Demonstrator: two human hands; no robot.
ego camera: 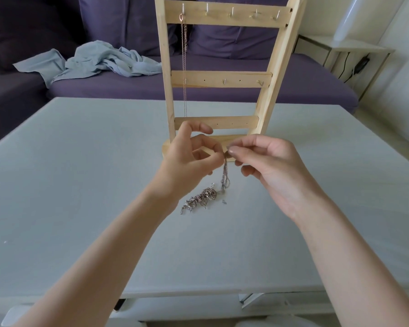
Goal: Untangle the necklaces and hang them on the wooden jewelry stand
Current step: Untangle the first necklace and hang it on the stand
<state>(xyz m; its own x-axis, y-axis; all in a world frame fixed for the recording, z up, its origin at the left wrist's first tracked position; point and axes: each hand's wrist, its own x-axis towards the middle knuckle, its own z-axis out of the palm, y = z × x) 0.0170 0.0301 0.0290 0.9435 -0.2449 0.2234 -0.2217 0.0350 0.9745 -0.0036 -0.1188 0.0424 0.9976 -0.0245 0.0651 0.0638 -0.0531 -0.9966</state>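
Observation:
A wooden jewelry stand [222,79] rises at the far middle of the table, with small hooks along its bars. One thin rose-gold necklace [184,67] hangs from the top left hook. A tangled clump of silver chains [203,197] lies on the table in front of the stand. A strand of chain [224,175] rises from the clump to my fingers. My left hand [189,159] and my right hand [267,168] both pinch the top of that strand, fingertips almost touching, just above the stand's base.
The pale grey table [80,185] spreads wide on both sides of the clump. Behind it stands a purple sofa [222,90] with a crumpled light blue cloth [99,60]. A white side table [354,48] with cables sits at the right.

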